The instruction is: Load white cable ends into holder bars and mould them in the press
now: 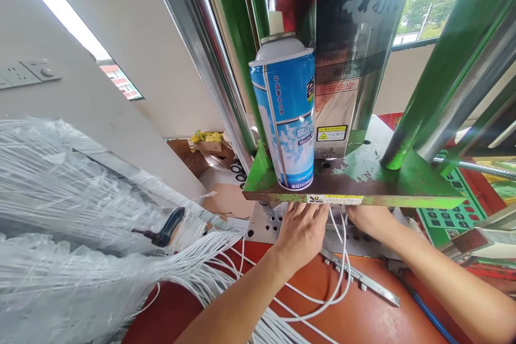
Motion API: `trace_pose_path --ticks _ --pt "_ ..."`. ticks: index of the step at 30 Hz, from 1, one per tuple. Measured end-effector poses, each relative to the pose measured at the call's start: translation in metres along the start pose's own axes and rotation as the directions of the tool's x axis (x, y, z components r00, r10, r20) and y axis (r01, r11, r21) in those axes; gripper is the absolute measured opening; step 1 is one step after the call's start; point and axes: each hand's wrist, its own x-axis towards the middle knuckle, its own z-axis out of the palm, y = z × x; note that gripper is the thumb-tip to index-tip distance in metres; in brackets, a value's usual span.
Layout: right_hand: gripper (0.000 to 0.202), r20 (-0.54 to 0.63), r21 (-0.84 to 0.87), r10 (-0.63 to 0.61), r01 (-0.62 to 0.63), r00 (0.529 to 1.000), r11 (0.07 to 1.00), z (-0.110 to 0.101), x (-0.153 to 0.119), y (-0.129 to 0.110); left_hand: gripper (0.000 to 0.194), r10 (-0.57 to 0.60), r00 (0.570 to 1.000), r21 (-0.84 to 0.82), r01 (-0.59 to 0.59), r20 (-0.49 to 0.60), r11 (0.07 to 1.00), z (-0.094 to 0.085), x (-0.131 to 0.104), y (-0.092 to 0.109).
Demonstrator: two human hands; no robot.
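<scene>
My left hand reaches under the front edge of a green machine plate, and its fingertips are hidden there. Farther right, my right hand also goes beneath that plate, with its fingers out of sight. Two white cables hang down between my hands and loop over the orange-red table. Below them lies a narrow metal bar with small blocks along it. What either hand holds, if anything, cannot be seen.
On the plate stands a blue spray can. Bundled white cables in clear plastic fill the left, with a dark-handled tool on them. Green posts rise from the plate. A green control panel sits at the right.
</scene>
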Motion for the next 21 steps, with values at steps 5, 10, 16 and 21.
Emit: trace_pose_path --ticks 5,10,16,21 --pt "0.037 0.116 -0.143 -0.05 0.067 0.992 0.988 0.001 -0.03 -0.042 0.037 -0.096 0.992 0.029 0.094 0.083 0.995 0.004 -0.002 0.01" --pt "0.025 0.15 -0.204 0.039 -0.008 0.988 0.979 0.018 -0.022 -0.046 0.019 -0.131 0.987 0.032 0.129 0.089 0.991 0.022 0.004 0.01" --pt "0.023 0.096 -0.193 0.047 -0.028 0.994 0.981 0.013 -0.019 -0.046 0.022 -0.156 0.986 -0.003 0.157 0.063 0.988 0.02 0.006 0.008" --pt "0.037 0.082 -0.157 -0.013 0.026 0.997 0.987 -0.006 -0.031 -0.055 0.044 -0.148 0.986 -0.025 0.151 0.08 0.988 -0.002 -0.003 0.02"
